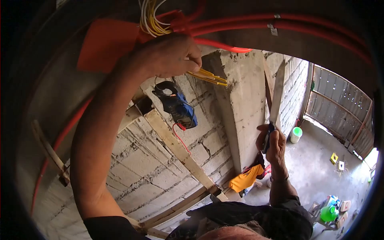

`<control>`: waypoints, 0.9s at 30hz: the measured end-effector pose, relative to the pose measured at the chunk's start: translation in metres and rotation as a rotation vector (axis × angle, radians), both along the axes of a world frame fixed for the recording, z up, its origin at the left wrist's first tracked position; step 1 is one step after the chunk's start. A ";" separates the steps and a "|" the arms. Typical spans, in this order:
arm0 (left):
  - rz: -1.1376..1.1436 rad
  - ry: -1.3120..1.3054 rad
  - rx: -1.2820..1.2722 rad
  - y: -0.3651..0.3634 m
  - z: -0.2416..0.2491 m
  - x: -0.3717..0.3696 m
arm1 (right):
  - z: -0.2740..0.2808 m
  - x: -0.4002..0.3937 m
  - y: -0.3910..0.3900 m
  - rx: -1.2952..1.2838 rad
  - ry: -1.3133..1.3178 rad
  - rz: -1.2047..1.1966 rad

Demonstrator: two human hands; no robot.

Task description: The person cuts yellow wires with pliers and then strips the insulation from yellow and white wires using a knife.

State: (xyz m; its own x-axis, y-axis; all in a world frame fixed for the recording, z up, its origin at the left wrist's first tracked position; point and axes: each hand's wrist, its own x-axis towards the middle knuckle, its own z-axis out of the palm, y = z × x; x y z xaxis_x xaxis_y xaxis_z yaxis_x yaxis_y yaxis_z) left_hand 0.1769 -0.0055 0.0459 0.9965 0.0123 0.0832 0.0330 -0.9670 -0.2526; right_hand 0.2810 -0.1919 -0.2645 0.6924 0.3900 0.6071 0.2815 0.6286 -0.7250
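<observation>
My left hand (176, 56) is raised overhead, its thumb and fingers closed on several yellow wires (212, 78) whose ends point right. More yellow and white wires (153, 20) hang just above it, beside an orange box (107, 45). Below the wrist, a blue and black clamp meter (180, 106) hangs against the block wall, with a red test lead (181, 127) dangling from it. At the right, my right hand (275, 147) is wrapped around a dark blue-handled tool (269, 138) held upright. A long, pale, blade-like strip lines up with its handle.
Red conduits (288, 25) run along the ceiling. A concrete column (246, 104) stands between my hands, with wooden battens (176, 146) across the wall. On the floor sit a white and green bucket (296, 135) and a green container (329, 213). Orange cloth (246, 179) lies near the column's base.
</observation>
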 end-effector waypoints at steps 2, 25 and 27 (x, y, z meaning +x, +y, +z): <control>0.045 0.041 -0.017 0.004 -0.002 0.005 | 0.017 0.004 -0.003 -0.016 -0.037 -0.040; -0.352 -0.479 -0.880 0.045 -0.040 0.033 | 0.156 0.053 0.067 -0.122 -0.537 -0.307; -0.322 -0.548 -0.747 0.039 -0.040 0.030 | 0.161 0.050 0.070 -0.079 -0.565 -0.331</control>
State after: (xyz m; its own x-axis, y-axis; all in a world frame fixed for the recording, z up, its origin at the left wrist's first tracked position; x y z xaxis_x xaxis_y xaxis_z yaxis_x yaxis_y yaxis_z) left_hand 0.2069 0.0335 0.0060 0.7871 -0.0162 0.6166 -0.3306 -0.8550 0.3996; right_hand 0.3307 -0.1222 -0.1031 0.3663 0.2699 0.8905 0.8017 0.3943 -0.4493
